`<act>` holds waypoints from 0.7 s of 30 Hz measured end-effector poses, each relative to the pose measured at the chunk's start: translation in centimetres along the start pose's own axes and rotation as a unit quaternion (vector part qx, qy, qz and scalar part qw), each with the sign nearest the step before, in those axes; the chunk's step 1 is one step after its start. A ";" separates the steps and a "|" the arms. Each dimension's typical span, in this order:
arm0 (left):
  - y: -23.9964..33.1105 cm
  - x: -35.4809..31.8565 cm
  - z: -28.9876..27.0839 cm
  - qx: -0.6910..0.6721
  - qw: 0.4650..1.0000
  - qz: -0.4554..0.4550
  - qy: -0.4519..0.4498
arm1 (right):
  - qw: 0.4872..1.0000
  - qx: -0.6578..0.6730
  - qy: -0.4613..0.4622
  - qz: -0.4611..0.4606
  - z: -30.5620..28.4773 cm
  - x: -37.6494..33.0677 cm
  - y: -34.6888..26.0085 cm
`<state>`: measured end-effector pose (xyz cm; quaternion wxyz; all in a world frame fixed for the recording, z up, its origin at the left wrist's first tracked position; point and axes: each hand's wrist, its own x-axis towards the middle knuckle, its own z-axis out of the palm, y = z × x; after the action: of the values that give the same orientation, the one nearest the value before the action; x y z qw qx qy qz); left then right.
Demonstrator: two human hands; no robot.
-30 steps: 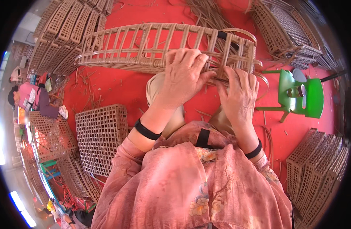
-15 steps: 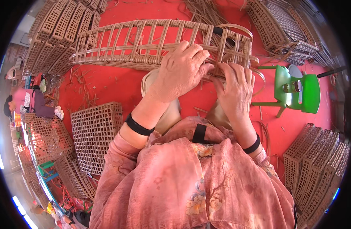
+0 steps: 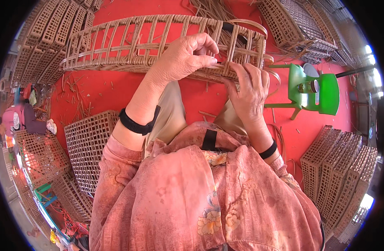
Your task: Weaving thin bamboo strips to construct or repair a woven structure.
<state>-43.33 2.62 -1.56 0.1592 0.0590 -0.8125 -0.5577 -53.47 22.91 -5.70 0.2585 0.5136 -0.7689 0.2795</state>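
Note:
A long, curved wicker basket (image 3: 112, 51) of brown woven strands lies across in front of me, its ribs open and its near side closely woven. My left hand (image 3: 184, 57) is over its near edge, fingers curled and thumb apart from them, with nothing visible between. My right hand (image 3: 248, 90) grips the near edge toward the basket's right end, fingers on top and thumb lower; the exact strand under the fingertips is hidden. A black band (image 3: 228, 26) wraps part of the far rim. Strands loop out past the right end.
Stacked wicker baskets stand at far left (image 3: 50, 42), far right (image 3: 296, 29) and near right (image 3: 338, 167). Another basket (image 3: 91, 146) lies at left. A green plastic chair (image 3: 298, 88) with a jar (image 3: 308, 87) on it stands right. Strand scraps litter the red floor (image 3: 129, 98). Another person sits at far left.
My left hand has lifted slightly away from the right hand, and its thumb and fingers have parted. My right hand stays at the basket edge. The whole view has shifted a little.

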 end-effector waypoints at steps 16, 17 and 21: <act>-1.1 -3.6 0.5 0.053 0.983 0.124 0.123 | 0.999 0.032 -0.023 -0.017 2.1 2.2 -4.0; -1.2 -4.2 0.1 0.076 0.968 0.167 0.171 | 0.998 0.045 0.009 -0.031 2.5 2.4 -4.1; -2.1 -6.9 -4.0 0.294 0.888 0.156 0.316 | 0.995 0.059 0.047 -0.072 3.2 2.4 -4.2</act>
<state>-35.66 0.22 -3.53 0.4682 0.1490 -0.8445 -0.2131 -50.69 17.79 -5.69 0.2829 0.5681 -0.6994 0.3288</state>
